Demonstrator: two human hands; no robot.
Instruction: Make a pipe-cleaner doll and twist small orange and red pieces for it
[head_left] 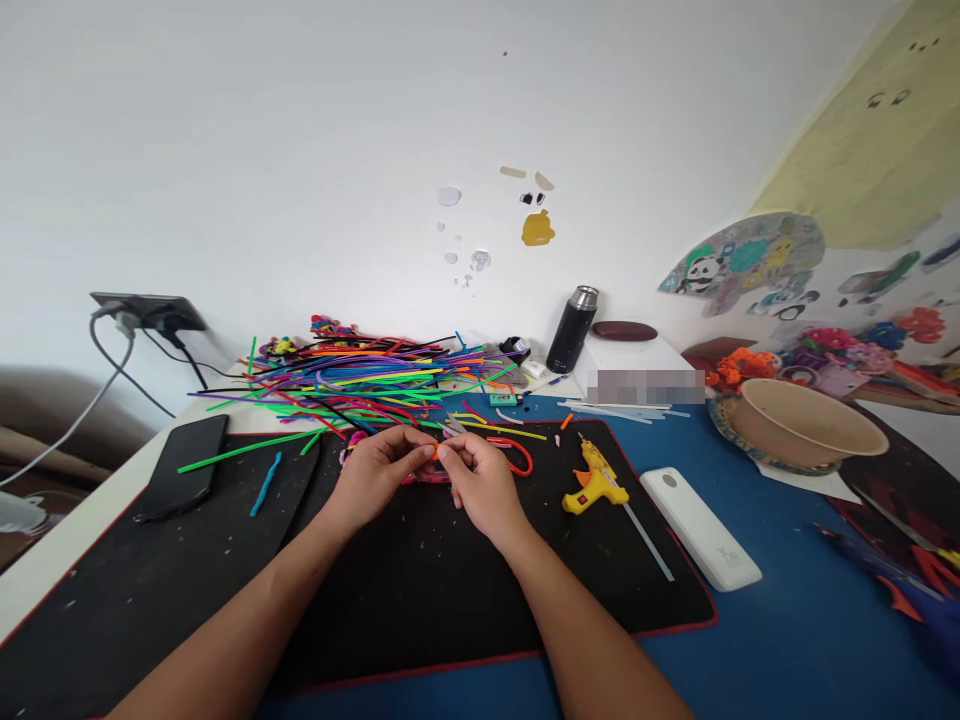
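Observation:
My left hand and my right hand meet over the black mat, fingertips pinching a small orange piece of pipe cleaner between them. A red-orange curved pipe cleaner lies just right of my right hand. Behind my hands spreads a pile of several coloured pipe cleaners. A pink piece shows under my hands, mostly hidden.
A yellow glue gun with a glue stick lies right of my hands, then a white power bank. A black phone sits at left. A black flask, a beige bowl and craft flowers stand at the back right.

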